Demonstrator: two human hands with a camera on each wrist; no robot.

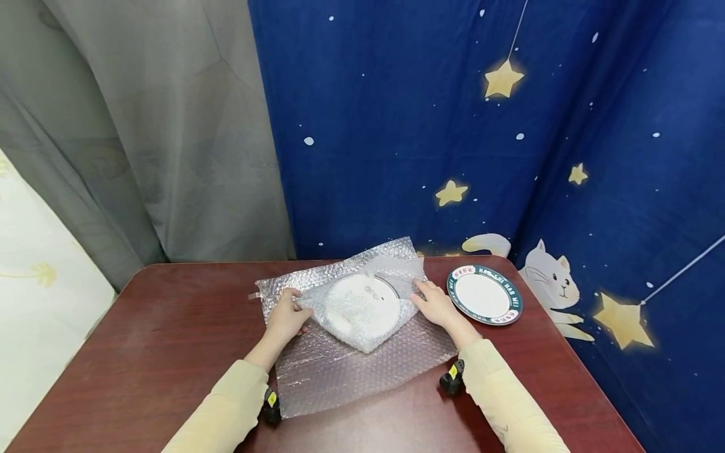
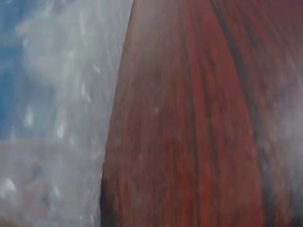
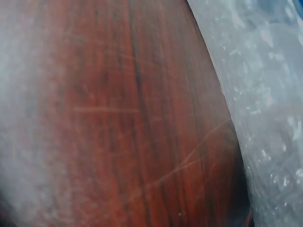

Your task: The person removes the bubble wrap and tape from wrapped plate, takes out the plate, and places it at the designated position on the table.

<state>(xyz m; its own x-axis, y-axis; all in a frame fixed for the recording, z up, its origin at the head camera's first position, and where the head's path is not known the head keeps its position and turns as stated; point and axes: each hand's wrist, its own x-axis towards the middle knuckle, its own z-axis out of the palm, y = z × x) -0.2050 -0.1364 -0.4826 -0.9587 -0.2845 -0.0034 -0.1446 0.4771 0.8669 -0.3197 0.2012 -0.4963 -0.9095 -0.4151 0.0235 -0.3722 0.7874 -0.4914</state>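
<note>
In the head view a sheet of bubble wrap [image 1: 362,384] lies on the table, with part of it folded over a round white plate [image 1: 362,305]. The plate shows blurred through the layer, a thin dark rim line along its upper right. At the fold's left end, my left hand [image 1: 286,318] pinches the wrap between thumb and fingers. On the opposite side my right hand [image 1: 438,305] grips the fold's right edge with its fingertips. Both wrist views catch only wrap and table; neither hand shows there.
A second plate [image 1: 484,294], white with a dark green lettered rim, lies right of the right hand near the table's far right corner. The reddish-brown wooden table [image 1: 170,340] ends at the back against a grey curtain [image 1: 187,157] and a blue starry curtain [image 1: 396,126].
</note>
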